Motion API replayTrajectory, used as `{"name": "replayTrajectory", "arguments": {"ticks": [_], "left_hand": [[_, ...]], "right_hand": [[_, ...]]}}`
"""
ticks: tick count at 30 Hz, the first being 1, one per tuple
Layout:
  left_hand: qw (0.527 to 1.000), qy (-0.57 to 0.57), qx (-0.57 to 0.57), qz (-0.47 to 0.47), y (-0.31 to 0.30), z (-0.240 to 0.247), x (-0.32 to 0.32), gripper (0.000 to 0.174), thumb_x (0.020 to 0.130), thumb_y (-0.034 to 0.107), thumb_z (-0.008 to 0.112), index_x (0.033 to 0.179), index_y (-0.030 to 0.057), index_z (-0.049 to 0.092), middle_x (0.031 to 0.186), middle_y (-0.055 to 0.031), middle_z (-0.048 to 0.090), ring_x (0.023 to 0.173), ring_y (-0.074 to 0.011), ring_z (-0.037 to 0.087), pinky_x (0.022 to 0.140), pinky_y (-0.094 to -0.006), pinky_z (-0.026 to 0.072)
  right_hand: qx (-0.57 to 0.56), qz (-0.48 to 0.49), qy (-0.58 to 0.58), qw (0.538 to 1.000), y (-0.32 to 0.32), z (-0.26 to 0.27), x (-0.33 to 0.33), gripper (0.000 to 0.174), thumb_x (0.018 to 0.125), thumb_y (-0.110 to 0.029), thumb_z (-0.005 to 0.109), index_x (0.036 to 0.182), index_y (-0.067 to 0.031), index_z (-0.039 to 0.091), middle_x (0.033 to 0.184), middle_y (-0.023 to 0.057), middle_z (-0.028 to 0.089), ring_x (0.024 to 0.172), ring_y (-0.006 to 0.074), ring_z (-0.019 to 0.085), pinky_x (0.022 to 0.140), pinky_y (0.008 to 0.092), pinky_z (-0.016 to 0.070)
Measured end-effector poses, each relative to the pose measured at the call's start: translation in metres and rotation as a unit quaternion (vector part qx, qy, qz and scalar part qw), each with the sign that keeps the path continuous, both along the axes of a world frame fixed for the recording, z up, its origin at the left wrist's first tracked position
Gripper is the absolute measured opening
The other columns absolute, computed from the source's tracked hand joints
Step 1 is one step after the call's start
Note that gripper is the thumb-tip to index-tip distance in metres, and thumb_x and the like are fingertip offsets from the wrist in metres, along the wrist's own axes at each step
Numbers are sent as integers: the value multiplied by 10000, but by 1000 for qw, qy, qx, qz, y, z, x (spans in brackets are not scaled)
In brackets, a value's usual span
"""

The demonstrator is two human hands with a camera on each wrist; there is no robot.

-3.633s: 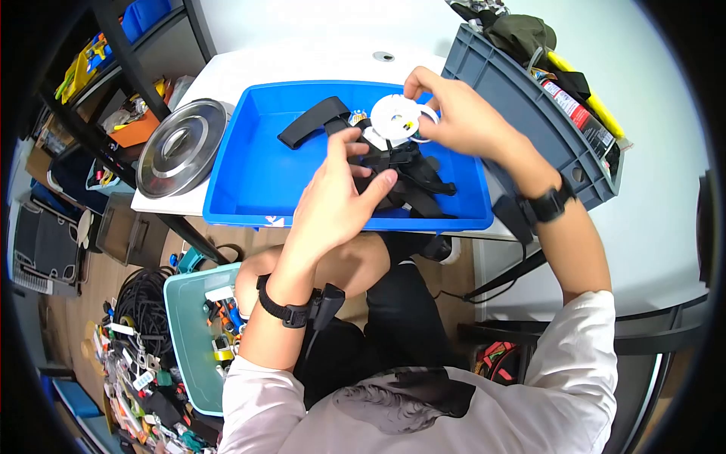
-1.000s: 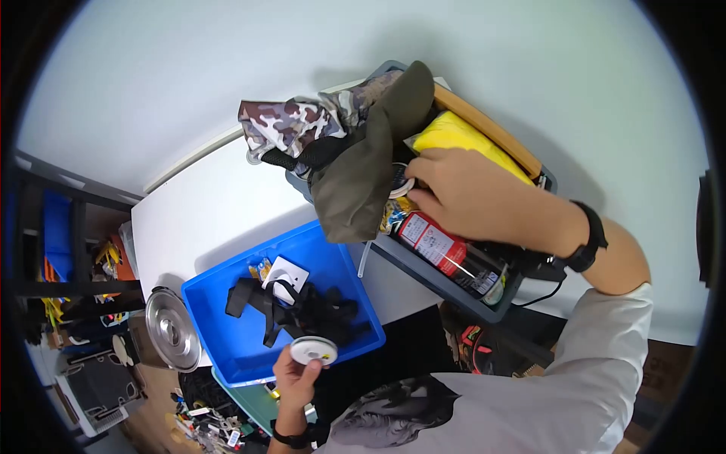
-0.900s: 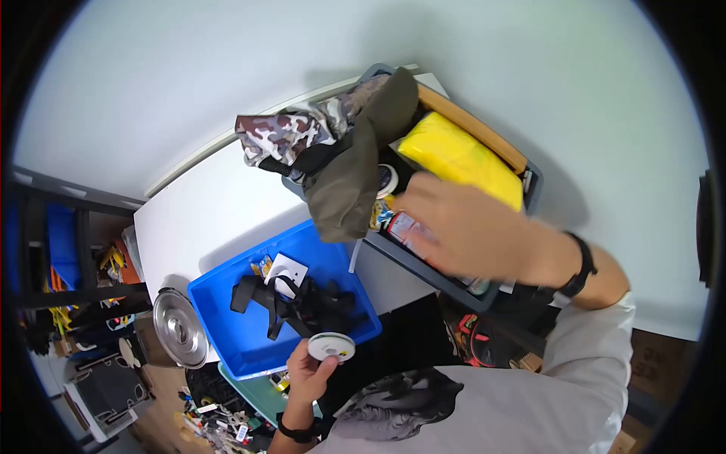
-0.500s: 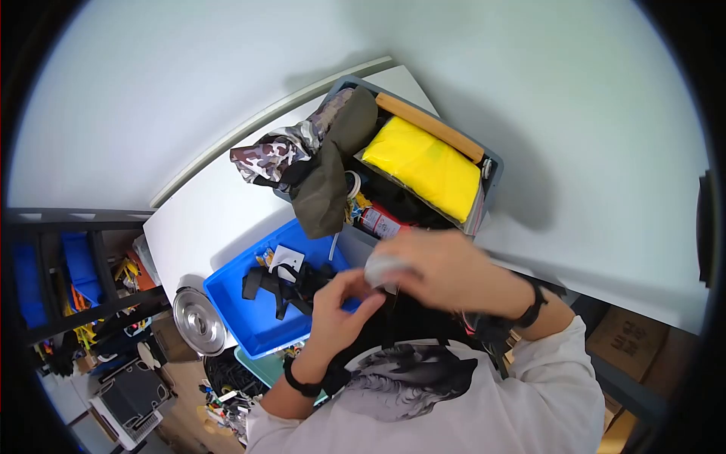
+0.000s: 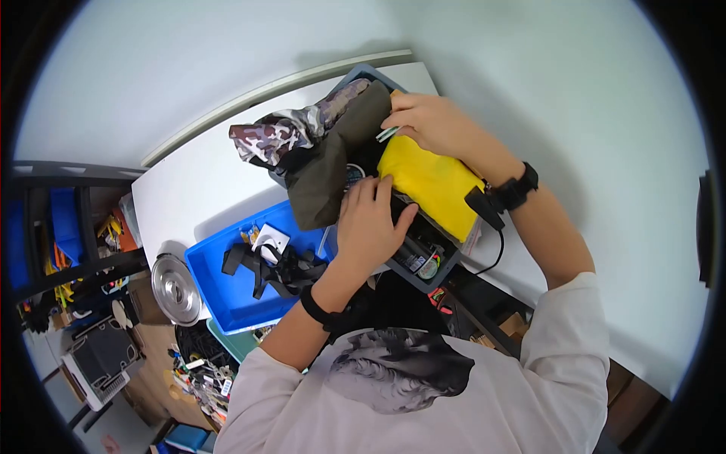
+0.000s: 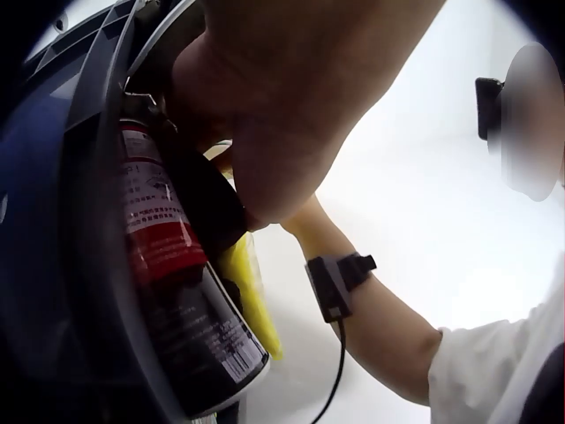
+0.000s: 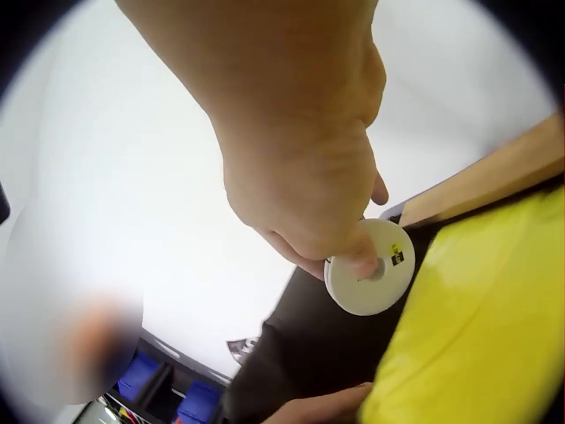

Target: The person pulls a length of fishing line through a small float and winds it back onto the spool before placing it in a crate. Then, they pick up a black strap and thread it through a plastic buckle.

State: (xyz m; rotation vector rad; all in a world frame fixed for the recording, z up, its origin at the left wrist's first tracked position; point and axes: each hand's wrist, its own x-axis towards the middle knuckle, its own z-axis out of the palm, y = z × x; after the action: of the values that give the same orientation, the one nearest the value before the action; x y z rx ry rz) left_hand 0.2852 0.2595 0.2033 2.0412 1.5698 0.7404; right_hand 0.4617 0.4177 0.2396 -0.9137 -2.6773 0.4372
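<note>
The person's right hand [image 5: 431,125] pinches a flat, round white plastic spool [image 7: 375,293] with a centre hole, its thumb and fingers clamped on it. The spool is at the far part of a deep grey plastic crate [image 5: 426,284], between a crumpled olive-green fabric piece [image 5: 324,178] and a bright yellow plastic-wrapped package [image 5: 435,185]. The left hand [image 5: 370,227] reaches over the crate's near side, fingers fairly straight and thumb apart; whether its fingertips touch anything is unclear. Below it lies a red-and-black cylindrical can [image 6: 168,225]. A long, light-brown wooden bar [image 7: 494,181] runs beyond the package. Left of the crate, on a white surface [image 5: 178,204], a shallow blue plastic tray [image 5: 231,299] holds tangled black fabric straps [image 5: 287,274]; beside the tray's outer end sits a round, shiny metal lid [image 5: 174,290]
</note>
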Motion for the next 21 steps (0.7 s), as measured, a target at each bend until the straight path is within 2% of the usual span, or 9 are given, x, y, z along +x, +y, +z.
{"name": "replayTrajectory", "arguments": {"ticks": [3, 8, 9, 10, 12, 14, 16, 19, 21], "left_hand": [[1000, 10, 6, 2, -5, -4, -2, 596, 898, 400, 689, 1292, -28, 560, 1294, -234, 576, 1264, -410, 506, 1093, -485, 378], [996, -41, 36, -64, -12, 17, -33, 543, 902, 356, 699, 1290, -6, 583, 1377, -229, 539, 1326, -396, 476, 1104, -472, 385], [992, -92, 62, -63, -18, 29, -46, 377, 881, 216, 726, 1178, -3, 651, 1259, -198, 632, 1203, -369, 596, 1007, -436, 488], [993, -90, 58, -56, -27, 29, -65, 377, 881, 216, 726, 1178, -3, 651, 1259, -198, 632, 1203, -369, 596, 1007, -436, 488], [972, -201, 61, -104, -47, 25, -114, 194, 851, 95, 725, 1014, -4, 695, 1084, -160, 711, 988, -330, 696, 847, -386, 565], [983, -179, 17, -22, -68, 9, -168, 65, 858, 81, 711, 891, 27, 695, 950, -121, 717, 817, -301, 706, 704, -351, 579], [976, -129, -65, 160, -81, -17, -217, 83, 860, 96, 715, 901, 31, 684, 944, -139, 705, 819, -309, 702, 712, -376, 567], [965, 39, -99, 241, -115, -76, -296, 229, 851, 153, 740, 1039, 46, 668, 1043, -151, 688, 915, -327, 695, 778, -414, 561], [921, 160, -208, 287, -133, -112, -329, 550, 813, 226, 792, 1294, 85, 567, 1250, -172, 616, 1108, -362, 630, 905, -463, 528]], "right_hand": [[131, 88, -149, 976, 15, -21, -12, 163, 738, -57, 689, 883, -119, 729, 930, 9, 652, 982, 235, 610, 849, 339, 526], [108, 90, -211, 967, 6, -30, -22, 257, 759, -56, 618, 976, -95, 750, 1031, 20, 677, 1025, 251, 610, 889, 342, 527], [70, 63, -165, 982, 3, -29, -21, 254, 777, -45, 602, 985, -75, 744, 1037, 39, 673, 1019, 263, 622, 889, 356, 529], [32, 33, -118, 992, 1, -28, -20, 251, 795, -33, 586, 994, -55, 737, 1042, 57, 669, 1012, 275, 635, 889, 370, 532], [-1, 14, -149, 989, -1, -27, -20, 249, 814, -18, 568, 1002, -33, 730, 1056, 86, 660, 979, 298, 656, 882, 392, 538], [-2, 17, -208, 978, -2, -32, -22, 262, 790, -3, 594, 1003, -29, 744, 1018, 119, 659, 987, 301, 667, 877, 385, 542], [-4, 15, -210, 978, 2, -35, -29, 246, 790, -2, 595, 980, -35, 748, 1016, 123, 664, 1001, 302, 663, 890, 392, 538], [18, -17, -189, 982, 6, -44, -32, 234, 773, -11, 606, 964, -17, 740, 1027, 123, 673, 1014, 307, 659, 902, 405, 532], [-40, -25, -259, 965, 5, -37, -33, 273, 817, -23, 599, 1065, -10, 713, 1103, 140, 672, 1058, 329, 645, 924, 426, 519]]}}
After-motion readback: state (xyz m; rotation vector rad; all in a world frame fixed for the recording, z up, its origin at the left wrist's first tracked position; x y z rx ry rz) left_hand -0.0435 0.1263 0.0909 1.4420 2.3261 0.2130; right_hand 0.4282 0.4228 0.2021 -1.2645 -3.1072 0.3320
